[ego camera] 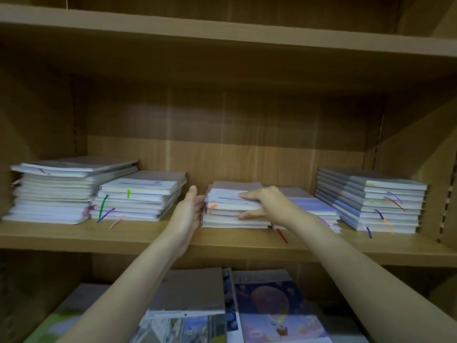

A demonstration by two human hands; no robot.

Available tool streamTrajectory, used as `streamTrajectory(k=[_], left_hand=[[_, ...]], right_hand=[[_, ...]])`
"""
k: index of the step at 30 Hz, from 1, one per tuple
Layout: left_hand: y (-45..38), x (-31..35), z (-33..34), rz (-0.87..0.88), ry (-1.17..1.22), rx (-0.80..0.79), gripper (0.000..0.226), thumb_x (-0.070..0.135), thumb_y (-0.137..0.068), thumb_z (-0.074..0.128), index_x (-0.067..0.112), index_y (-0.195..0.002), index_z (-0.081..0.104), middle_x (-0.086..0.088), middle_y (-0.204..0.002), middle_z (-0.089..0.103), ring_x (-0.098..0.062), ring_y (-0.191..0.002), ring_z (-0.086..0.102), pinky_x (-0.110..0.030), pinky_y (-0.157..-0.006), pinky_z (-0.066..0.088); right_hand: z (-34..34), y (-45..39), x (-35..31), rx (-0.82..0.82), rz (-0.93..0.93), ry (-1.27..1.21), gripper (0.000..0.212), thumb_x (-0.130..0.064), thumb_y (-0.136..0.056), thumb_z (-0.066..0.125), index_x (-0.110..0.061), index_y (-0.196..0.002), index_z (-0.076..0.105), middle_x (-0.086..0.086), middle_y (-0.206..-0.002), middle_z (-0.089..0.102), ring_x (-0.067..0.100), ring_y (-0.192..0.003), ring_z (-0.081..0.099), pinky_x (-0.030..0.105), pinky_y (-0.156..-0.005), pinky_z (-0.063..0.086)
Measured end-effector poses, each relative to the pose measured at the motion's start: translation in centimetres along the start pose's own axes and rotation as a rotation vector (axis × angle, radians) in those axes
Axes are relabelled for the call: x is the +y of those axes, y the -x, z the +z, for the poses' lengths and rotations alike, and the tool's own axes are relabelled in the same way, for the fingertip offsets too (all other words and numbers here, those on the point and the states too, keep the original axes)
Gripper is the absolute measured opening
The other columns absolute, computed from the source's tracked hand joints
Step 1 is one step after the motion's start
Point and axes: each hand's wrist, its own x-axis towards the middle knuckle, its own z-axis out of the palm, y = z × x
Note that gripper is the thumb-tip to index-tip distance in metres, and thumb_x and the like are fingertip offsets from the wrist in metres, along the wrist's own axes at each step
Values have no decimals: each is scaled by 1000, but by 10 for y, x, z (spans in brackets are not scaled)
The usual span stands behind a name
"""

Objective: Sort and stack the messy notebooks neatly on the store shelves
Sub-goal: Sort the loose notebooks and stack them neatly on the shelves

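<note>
**Squaring the middle stack**

Because the shelf (74, 233) carries five piles side by side, you have little room to slide anything. The middle stack (235, 214) sits at shelf centre, a low pile (314, 206) touching its right side and a gap on its left. It looks soft-covered, bendy and fairly light, likely to fan out if lifted by one edge, so take it by both sides. Your left hand (191, 209) lies flat and open-fingered against its left edge. Your right hand (259, 201) grips the top few notebooks, fingers over the cover, thumb tucked under. Ribbon markers (282, 236) dangle over the shelf's front and may snag.
</note>
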Motion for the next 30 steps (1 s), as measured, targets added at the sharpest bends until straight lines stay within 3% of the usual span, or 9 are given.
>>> streamTrajectory(k=[3,6,12,14,17,20,23,26,30], left_hand=[[-2,1,-5,-21,17,-21,58,41,-102,25,0,-140,36,-13,-144,42,-22,-133,40,-31,-109,30],[2,6,-9,-47,-16,-77,51,36,-103,25,2,-137,42,-4,-136,47,-22,-131,41,-31,-106,30],[-4,10,-34,-35,-120,-82,32,15,-99,44,6,-128,51,-10,-133,53,-27,-116,56,-37,-94,48],[-8,10,-40,125,-351,-32,31,4,-97,43,5,-126,52,-9,-127,56,-21,-103,62,-35,-95,49],[-8,23,-55,567,-652,146,31,-6,-91,43,10,-110,62,-4,-102,67,0,-79,63,-13,-79,48],[-5,40,-87,810,-847,382,28,0,-91,48,12,-109,65,7,-95,63,-4,-89,58,-13,-77,43],[-7,46,-130,759,-895,512,31,0,-92,48,8,-119,59,3,-106,57,-14,-103,54,-27,-86,43],[-10,40,-172,619,-947,517,32,0,-91,50,7,-121,58,-8,-113,60,-20,-104,53,-29,-85,42],[-10,35,-196,607,-939,416,40,-7,-88,49,12,-122,58,-3,-114,62,-9,-102,55,-21,-84,42]], right_hand=[[0,-3,0,-30,-13,0,75,-48,-77,71,-18,-140,45,2,-145,44,18,-136,36,27,-110,25],[1,1,6,-38,-8,88,80,-53,-78,66,-25,-145,34,3,-153,31,26,-143,20,38,-116,10],[-6,8,14,-71,89,-23,98,-55,-73,70,-26,-150,17,2,-155,20,22,-142,20,38,-115,23],[-11,5,6,-77,79,-26,100,-57,-71,70,-25,-150,18,1,-155,19,21,-142,20,38,-115,23],[-22,-6,-22,29,-3,-125,93,-58,-68,68,-28,-146,27,-5,-152,26,16,-139,25,34,-110,26],[-24,-28,-56,24,-93,-171,85,-56,-71,68,-29,-143,32,-4,-149,32,15,-136,30,31,-107,28],[-6,-55,-85,-56,-114,-201,79,-50,-75,70,-25,-141,35,0,-143,41,16,-128,42,33,-105,37],[19,-80,-109,-132,3,-517,75,-38,-77,74,-17,-139,38,5,-132,51,17,-112,57,36,-97,49],[41,-101,-131,-99,210,-923,63,-11,-79,74,2,-131,40,22,-123,50,17,-77,63,21,-63,58]])
